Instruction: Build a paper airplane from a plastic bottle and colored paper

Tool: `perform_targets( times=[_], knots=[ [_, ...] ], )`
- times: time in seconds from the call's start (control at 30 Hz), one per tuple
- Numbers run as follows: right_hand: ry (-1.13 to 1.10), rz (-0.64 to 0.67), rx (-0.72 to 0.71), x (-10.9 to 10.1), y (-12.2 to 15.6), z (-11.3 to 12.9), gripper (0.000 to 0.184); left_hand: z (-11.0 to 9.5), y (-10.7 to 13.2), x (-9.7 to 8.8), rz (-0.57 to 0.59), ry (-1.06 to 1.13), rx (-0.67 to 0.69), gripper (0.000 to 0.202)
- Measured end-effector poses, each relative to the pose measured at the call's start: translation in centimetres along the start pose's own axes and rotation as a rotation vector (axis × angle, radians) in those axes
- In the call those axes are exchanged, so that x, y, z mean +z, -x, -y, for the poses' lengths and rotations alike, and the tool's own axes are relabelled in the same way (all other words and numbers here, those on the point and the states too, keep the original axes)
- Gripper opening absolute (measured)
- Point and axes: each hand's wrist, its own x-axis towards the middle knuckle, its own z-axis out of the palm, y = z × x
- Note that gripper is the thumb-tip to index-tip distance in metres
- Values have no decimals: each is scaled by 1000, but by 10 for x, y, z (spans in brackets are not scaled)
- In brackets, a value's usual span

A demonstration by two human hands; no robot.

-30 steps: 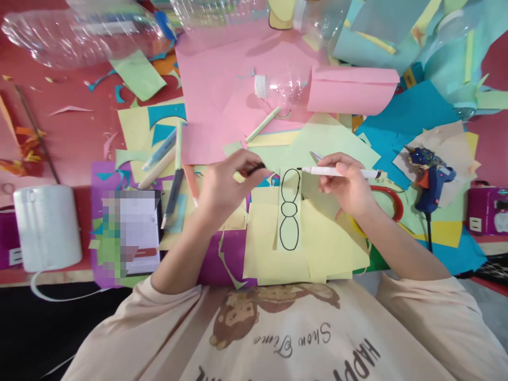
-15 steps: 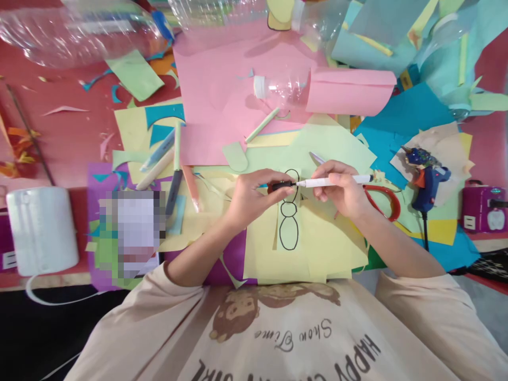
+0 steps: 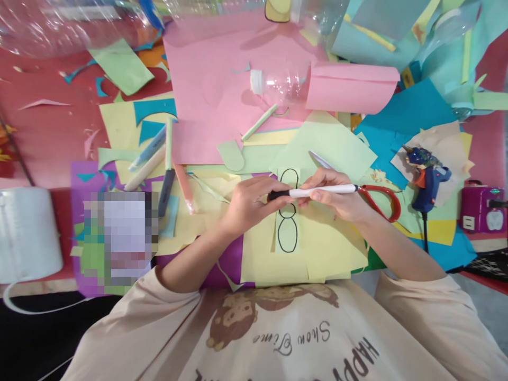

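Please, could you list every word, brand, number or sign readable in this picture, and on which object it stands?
"Show Time": shirt, upside down.
"HAPPY": same shirt; further letters cut off by the picture edge.
White marker: no readable text.
Blue marker and dark marker: print too small.
Purple box: label too small.
Phone: screen pixelated, unreadable.
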Motion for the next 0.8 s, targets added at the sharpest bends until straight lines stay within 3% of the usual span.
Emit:
perform_targets(
  times=[0.3, 0.53, 0.7, 0.8],
  knots=[
    [-21, 48, -48, -1, 0, -1, 5, 0, 1, 0, 54, 72, -33, 27],
    [-16, 27, -38, 2, -1, -1, 3, -3, 2, -1, 123, 111, -219, 27],
    [3, -45, 22, 6, -3, -1, 16, -6, 0, 1, 126, 198, -265, 23],
    [182, -39, -4, 5, -4, -1, 29, -6, -2, -1, 66, 126, -214, 19]
  ],
)
